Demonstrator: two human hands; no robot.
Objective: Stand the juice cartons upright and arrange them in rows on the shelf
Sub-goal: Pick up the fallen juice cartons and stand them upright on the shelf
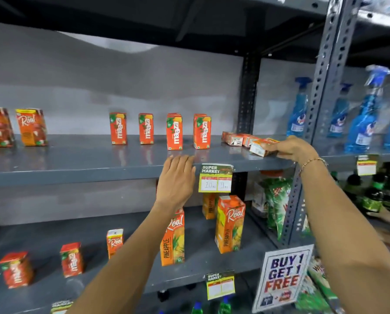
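Note:
On the grey upper shelf (76,168) several small orange Maaza cartons (174,132) stand upright in a row. At the shelf's right end three cartons lie flat; my right hand (291,147) grips the nearest lying carton (258,148), and the other two lying cartons (234,138) sit just behind it. My left hand (177,177) rests open on the shelf's front lip, below the standing cartons, holding nothing. Two larger Real cartons (32,126) stand at the far left of the same shelf.
A grey slotted upright post (323,71) bounds the shelf on the right, with blue spray bottles (299,109) beyond it. A price tag (215,177) hangs from the shelf lip. The lower shelf holds pineapple cartons (230,223) and small cartons; a "Buy 1 Get 1 Free" sign (282,277) stands below.

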